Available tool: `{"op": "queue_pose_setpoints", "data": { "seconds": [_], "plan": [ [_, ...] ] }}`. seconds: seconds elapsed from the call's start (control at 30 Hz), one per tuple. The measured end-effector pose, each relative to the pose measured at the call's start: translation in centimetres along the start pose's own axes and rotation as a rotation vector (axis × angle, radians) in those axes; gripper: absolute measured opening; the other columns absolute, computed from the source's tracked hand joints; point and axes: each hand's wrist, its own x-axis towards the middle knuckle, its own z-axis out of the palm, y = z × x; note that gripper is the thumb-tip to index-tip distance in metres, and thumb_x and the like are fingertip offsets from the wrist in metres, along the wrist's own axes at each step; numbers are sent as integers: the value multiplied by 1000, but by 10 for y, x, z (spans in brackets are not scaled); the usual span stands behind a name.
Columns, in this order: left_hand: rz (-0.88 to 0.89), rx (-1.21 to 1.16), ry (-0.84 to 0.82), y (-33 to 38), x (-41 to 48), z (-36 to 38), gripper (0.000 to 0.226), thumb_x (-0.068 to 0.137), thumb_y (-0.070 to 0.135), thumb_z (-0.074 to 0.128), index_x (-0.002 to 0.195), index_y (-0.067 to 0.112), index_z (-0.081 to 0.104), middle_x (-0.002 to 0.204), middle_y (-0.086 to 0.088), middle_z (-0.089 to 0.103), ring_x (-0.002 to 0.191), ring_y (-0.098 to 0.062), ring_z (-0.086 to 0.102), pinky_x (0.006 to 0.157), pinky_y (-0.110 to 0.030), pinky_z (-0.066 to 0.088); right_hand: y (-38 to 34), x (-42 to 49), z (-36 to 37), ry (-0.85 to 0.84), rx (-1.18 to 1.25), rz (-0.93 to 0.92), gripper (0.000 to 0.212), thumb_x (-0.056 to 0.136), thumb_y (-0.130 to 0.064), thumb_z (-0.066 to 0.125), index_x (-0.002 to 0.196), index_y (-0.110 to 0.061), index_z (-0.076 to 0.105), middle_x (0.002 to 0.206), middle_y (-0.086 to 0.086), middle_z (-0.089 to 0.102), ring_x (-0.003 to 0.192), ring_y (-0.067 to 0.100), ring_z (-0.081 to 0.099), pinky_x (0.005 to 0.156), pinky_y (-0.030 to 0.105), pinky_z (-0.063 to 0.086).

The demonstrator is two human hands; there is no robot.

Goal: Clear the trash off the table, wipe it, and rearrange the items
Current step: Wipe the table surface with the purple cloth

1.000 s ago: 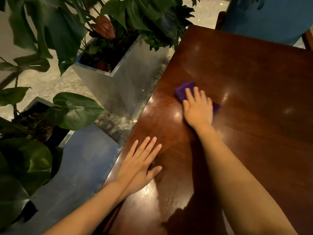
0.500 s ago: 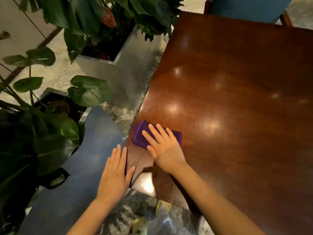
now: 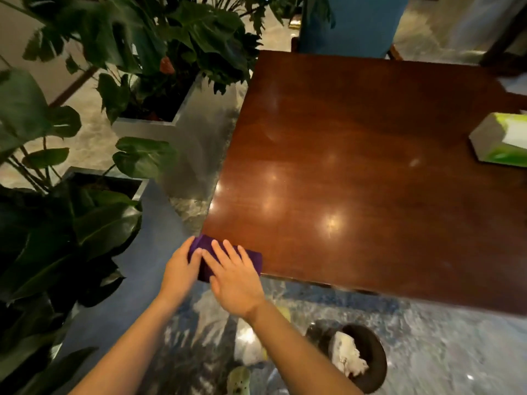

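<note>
The purple cloth point(image 3: 225, 259) lies on the near left corner of the dark wooden table point(image 3: 356, 155), with part of it hanging past the edge. The right hand point(image 3: 235, 276) presses flat on top of it, fingers straight and slightly spread. The left hand point(image 3: 179, 267) sits just beside it, off the table's corner, with its fingers curved against the cloth's left end; I cannot tell whether they truly grip it.

The tabletop is glossy and shows several light reflections. At its right side stands 1 green and white tissue box point(image 3: 502, 141), well apart from the cloth.

Left of the table, close to its edge, stand 2 metal planters: the taller planter point(image 3: 185, 132) near the far half and the lower planter point(image 3: 105, 179) nearer the person, both with large green leaves spreading toward the hands. A blue chair point(image 3: 348, 24) stands at the far side. On the marble floor below the near edge sits a dark round bin point(image 3: 373, 357) holding crumpled white paper point(image 3: 348, 356).
</note>
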Motion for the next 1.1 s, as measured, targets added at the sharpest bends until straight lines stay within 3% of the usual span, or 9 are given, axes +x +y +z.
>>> {"op": "queue_pose_setpoints", "data": {
  "seconds": [0.07, 0.17, 0.27, 0.37, 0.53, 0.63, 0.73, 0.83, 1.1],
  "plan": [
    [27, 94, 3, -5, 4, -3, 36, 94, 12, 49, 129, 5, 52, 126, -20, 60, 117, -36, 54, 92, -38, 41, 12, -7, -7, 44, 36, 36, 61, 87, -28, 55, 144, -18, 36, 151, 7, 37, 141, 26, 31, 116, 40, 22],
    [72, 184, 30, -5, 1, -2, 33, 88, 10, 58, 120, 3, 59, 106, -24, 64, 102, -39, 59, 85, -41, 44, 28, -22, -10, 121, -128, 192, 58, 63, -41, 80, 117, -27, 65, 124, 7, 63, 114, 29, 59, 96, 40, 48],
    [64, 172, 49, 5, -15, 12, 46, 84, 7, 63, 128, 3, 50, 107, -24, 55, 101, -37, 54, 90, -43, 42, 32, -38, -8, 155, -150, 258, 51, 59, -37, 83, 108, -28, 67, 99, 0, 65, 91, 24, 62, 79, 34, 51],
    [-16, 66, -10, 18, -24, 26, 58, 78, 8, 69, 130, -1, 44, 110, -25, 59, 105, -39, 55, 90, -42, 42, 43, -55, -15, 180, -44, 271, 42, 78, -20, 69, 118, -19, 58, 104, 6, 59, 99, 30, 54, 82, 38, 44],
    [-114, -332, -399, 61, -37, 34, 28, 82, 16, 69, 105, 1, 66, 94, -13, 69, 82, -24, 65, 68, -30, 51, 80, -90, -62, 110, 320, 354, 47, 85, -15, 63, 130, -16, 50, 122, 8, 54, 116, 27, 44, 100, 34, 37],
    [-45, -453, -569, 104, -44, 43, 12, 84, 12, 66, 93, 6, 71, 84, -8, 73, 78, -22, 66, 71, -31, 53, 114, -116, -102, 76, 400, 422, 49, 81, -23, 70, 127, -17, 53, 122, 6, 55, 116, 21, 47, 100, 29, 38],
    [83, -518, -679, 160, -52, 63, 8, 82, 8, 66, 84, 13, 71, 82, -6, 74, 85, -25, 65, 85, -38, 50, 152, -151, -143, 111, 570, 593, 42, 77, -25, 76, 114, -12, 61, 105, 3, 62, 99, 19, 59, 79, 22, 45],
    [236, -478, -781, 221, -64, 91, 10, 84, 8, 64, 89, 15, 69, 86, -4, 71, 82, -18, 65, 80, -31, 51, 195, -195, -178, 144, 821, 685, 19, 79, -22, 75, 91, -14, 63, 79, -3, 62, 71, 10, 58, 60, 14, 44],
    [160, -527, -989, 332, -87, 196, 18, 95, 9, 48, 110, 14, 56, 106, -6, 64, 93, -15, 62, 74, -25, 55, 298, -288, -222, 742, 1557, 740, 24, 86, -7, 63, 110, -3, 65, 100, 11, 72, 92, 22, 68, 86, 34, 55]
  ]
}}
